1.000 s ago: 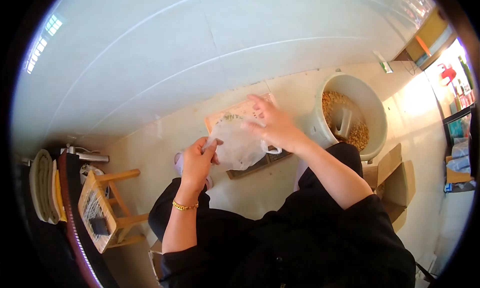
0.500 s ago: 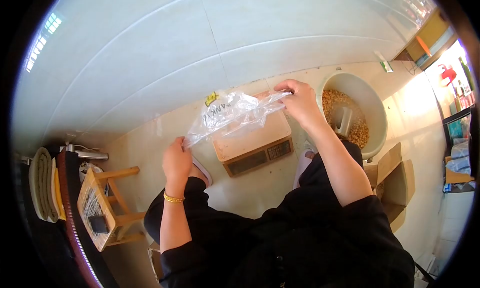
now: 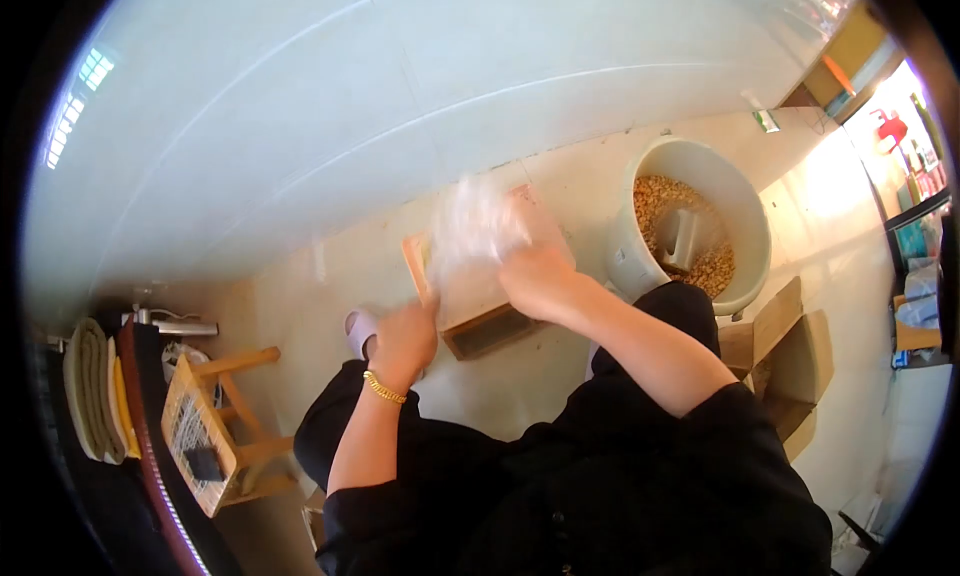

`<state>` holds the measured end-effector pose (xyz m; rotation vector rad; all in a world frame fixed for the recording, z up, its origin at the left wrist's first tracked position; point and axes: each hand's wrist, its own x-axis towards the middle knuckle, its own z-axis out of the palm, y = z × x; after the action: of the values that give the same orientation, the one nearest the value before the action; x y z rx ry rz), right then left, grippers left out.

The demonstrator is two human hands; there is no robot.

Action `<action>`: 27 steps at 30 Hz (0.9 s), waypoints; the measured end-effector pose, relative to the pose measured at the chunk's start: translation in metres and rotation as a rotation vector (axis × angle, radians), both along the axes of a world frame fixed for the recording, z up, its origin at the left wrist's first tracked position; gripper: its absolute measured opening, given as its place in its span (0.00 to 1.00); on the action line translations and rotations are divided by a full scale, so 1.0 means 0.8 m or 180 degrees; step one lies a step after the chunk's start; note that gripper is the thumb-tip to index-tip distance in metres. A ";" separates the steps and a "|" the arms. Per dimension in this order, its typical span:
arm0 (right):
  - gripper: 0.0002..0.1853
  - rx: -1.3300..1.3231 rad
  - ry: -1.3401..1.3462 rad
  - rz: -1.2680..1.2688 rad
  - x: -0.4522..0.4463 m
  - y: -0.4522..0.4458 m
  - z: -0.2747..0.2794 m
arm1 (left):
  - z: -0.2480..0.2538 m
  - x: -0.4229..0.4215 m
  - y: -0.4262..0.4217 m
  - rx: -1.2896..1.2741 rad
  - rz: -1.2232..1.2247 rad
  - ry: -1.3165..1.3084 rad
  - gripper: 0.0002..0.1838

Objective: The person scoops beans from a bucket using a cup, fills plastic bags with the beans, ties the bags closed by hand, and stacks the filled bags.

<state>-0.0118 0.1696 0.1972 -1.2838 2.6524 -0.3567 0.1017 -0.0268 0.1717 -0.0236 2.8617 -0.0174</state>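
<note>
A clear plastic bag (image 3: pixel 475 221), smeared by motion, is stretched between my hands above a weighing scale (image 3: pixel 495 333). My left hand (image 3: pixel 405 338) is closed on the bag's near left end, at the scale's left side. On the other side my right hand (image 3: pixel 537 279) grips the bag over the platform; its fingertips are blurred. Right of the scale stands a pale bucket (image 3: pixel 624 248) of golden kernels or nut pieces (image 3: pixel 662 198). A scoop (image 3: pixel 682 238) rests in them.
An opened cardboard box (image 3: pixel 800 361) sits below the bucket, by my right leg. At the left are a wooden stool (image 3: pixel 235 366) with a dark flat object (image 3: pixel 205 464) on it, and folded cloths (image 3: pixel 95 391). A tiled wall (image 3: pixel 330 106) rises behind the scale.
My hands have come closer together. The left moved right, the right moved left and down toward me. The bag, spread wide before, is now bunched and blurred.
</note>
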 end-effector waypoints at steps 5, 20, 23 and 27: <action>0.07 0.0444 -0.0347 0.0244 -0.002 0.006 0.023 | -0.017 0.021 -0.004 0.1225 0.0554 0.0549 0.17; 0.09 0.0245 -0.0026 -0.0746 -0.023 0.004 0.011 | 0.043 -0.017 -0.006 0.4985 0.2796 0.2218 0.12; 0.10 0.0558 -0.0178 -0.0456 -0.019 0.009 0.021 | 0.027 -0.017 -0.019 0.4817 0.2634 0.2594 0.10; 0.10 0.0461 -0.0250 -0.0552 -0.009 0.002 0.011 | 0.038 -0.011 -0.006 0.3642 0.2117 0.2017 0.10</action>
<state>-0.0194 0.1712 0.2059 -0.9808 2.6741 -0.2279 0.0927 -0.0316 0.2025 -0.8369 2.7583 1.9797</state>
